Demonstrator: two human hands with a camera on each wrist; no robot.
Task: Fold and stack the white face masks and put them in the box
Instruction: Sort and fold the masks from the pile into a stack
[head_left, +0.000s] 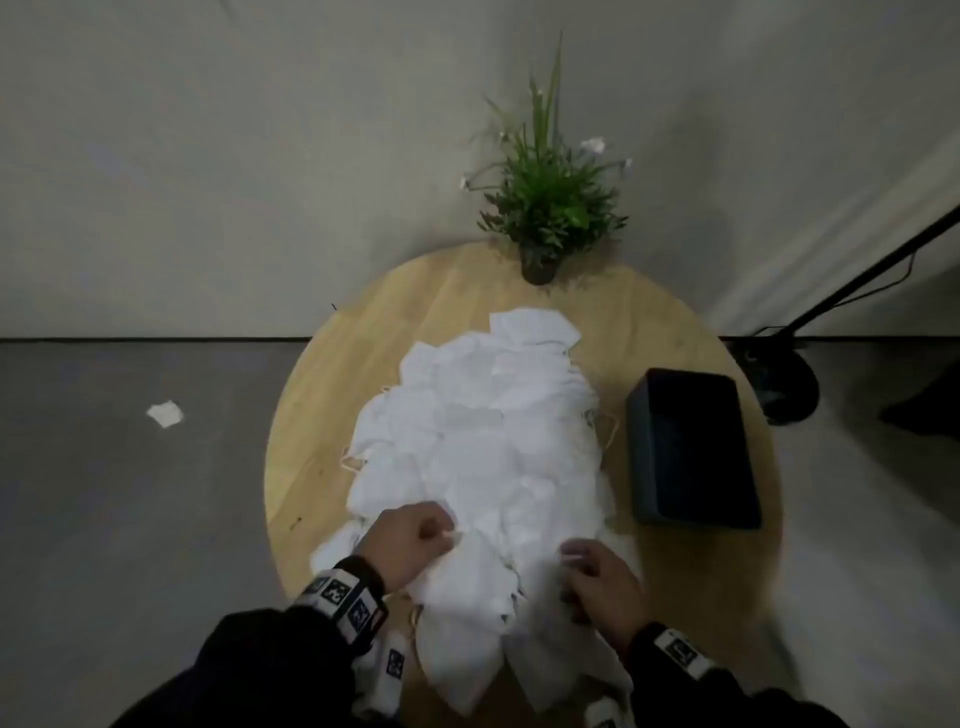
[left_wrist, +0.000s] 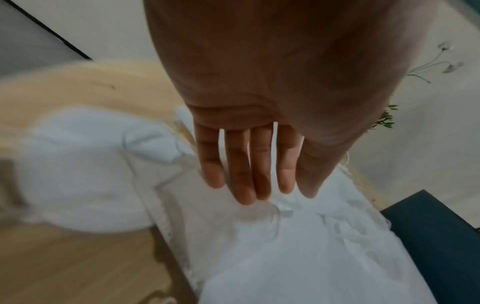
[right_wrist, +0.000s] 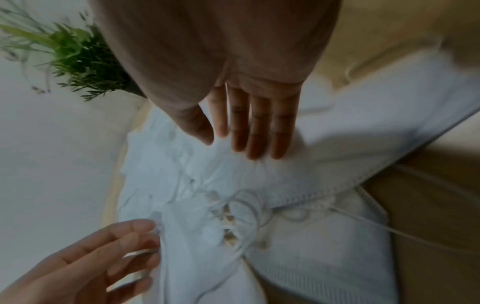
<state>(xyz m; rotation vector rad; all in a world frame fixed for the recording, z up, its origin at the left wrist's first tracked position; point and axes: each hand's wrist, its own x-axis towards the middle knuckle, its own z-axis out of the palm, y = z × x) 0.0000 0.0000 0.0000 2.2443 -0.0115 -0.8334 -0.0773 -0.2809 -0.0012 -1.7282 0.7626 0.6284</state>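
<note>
A big loose pile of white face masks (head_left: 493, 441) covers the middle of the round wooden table (head_left: 322, 415). A black open box (head_left: 638, 457) stands right of the pile and looks dark inside. My left hand (head_left: 415, 540) hovers over the near left part of the pile, and the left wrist view shows its fingers (left_wrist: 249, 181) straight above the masks (left_wrist: 285, 246). My right hand (head_left: 597, 577) is over the near right part, with straight fingers (right_wrist: 252, 133) just above a mask (right_wrist: 311, 236) and tangled ear loops. Neither hand holds a mask.
A potted green plant (head_left: 545, 208) stands at the table's far edge. One white mask (head_left: 165, 414) lies on the grey floor to the left. A black lamp stand base (head_left: 789, 384) sits on the floor behind the box. Some masks overhang the near table edge.
</note>
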